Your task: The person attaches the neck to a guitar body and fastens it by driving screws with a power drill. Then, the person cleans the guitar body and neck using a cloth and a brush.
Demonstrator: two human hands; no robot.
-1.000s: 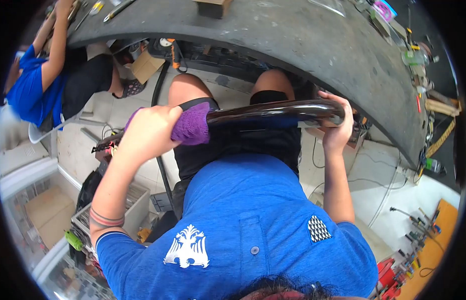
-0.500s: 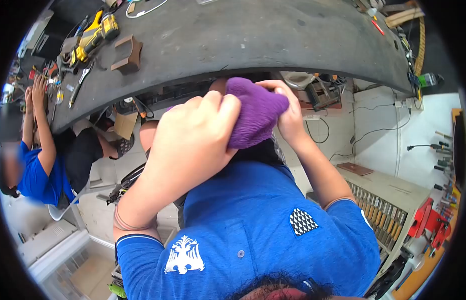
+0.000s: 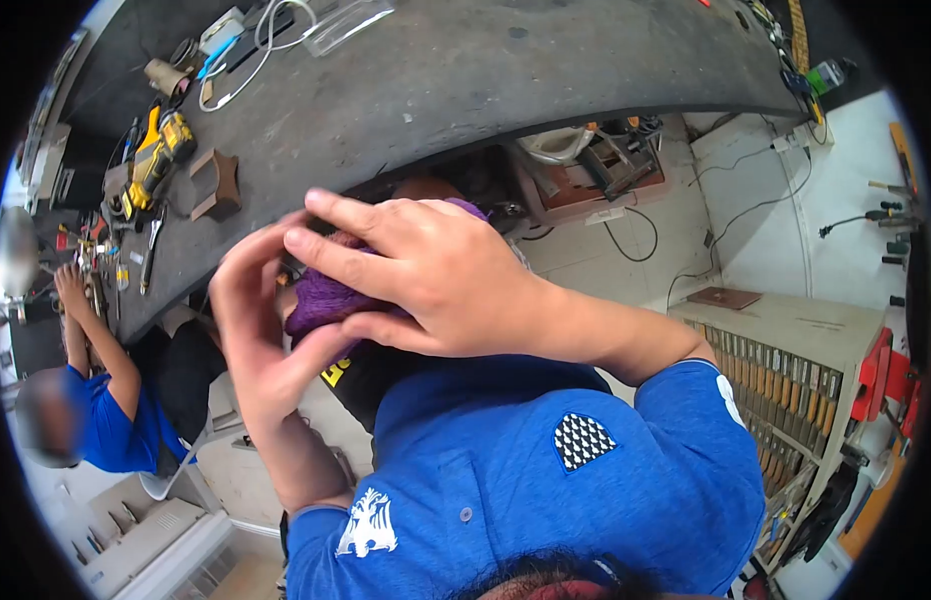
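Note:
A fuzzy purple cloth point(image 3: 331, 300) is bunched between my hands above my lap. My left hand point(image 3: 256, 320), a little smeared by motion, curls round the cloth's left side, its thumb against the lower edge. Across the top of the cloth lies my right hand point(image 3: 441, 270), gripping it, with its fingertips reaching over to the left fingers. A strip of purple also shows behind the right knuckles. Something brownish peeks out between the hands, but I cannot make out what it is.
The dark workbench point(image 3: 426, 90) carries a yellow power tool point(image 3: 161, 155), a curved brown block point(image 3: 218, 185), a wrench point(image 3: 154, 245) and a white cable point(image 3: 261, 65). At left, a co-worker in blue point(image 3: 126, 420) sits at the bench. A tool rack point(image 3: 776, 390) stands right.
Both hands have shifted left with the purple cloth. My right hand has come across over it, and the left hand has turned to curl round its far left side. The view has swung slightly.

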